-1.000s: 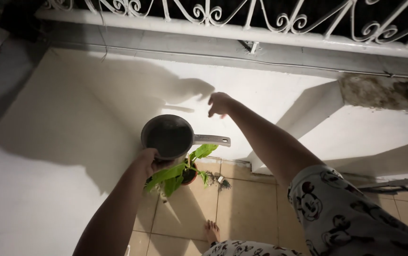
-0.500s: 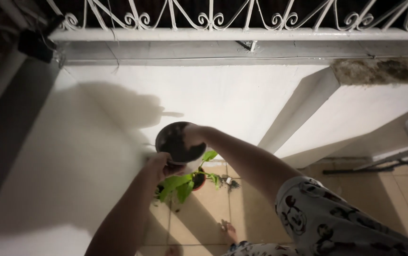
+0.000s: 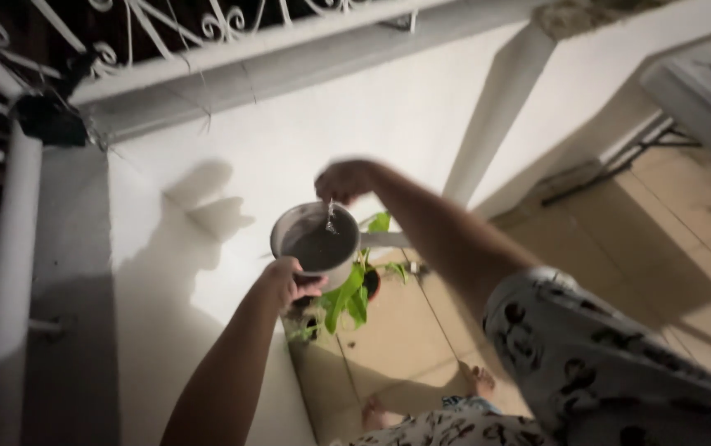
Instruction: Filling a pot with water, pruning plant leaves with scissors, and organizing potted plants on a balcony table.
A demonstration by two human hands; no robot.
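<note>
The left hand (image 3: 289, 281) grips the near rim of a grey saucepan (image 3: 316, 245), fingers curled over its edge, holding it above a small potted plant (image 3: 354, 291) on the tiled floor (image 3: 421, 330). The right hand (image 3: 341, 180) hangs at the pan's 12 o'clock, fingers bunched and pointing down, water dripping from them into the pan. This looks like sprinkling water by hand; the wet fingers would need carrying toward 5 o'clock, over the leaves.
</note>
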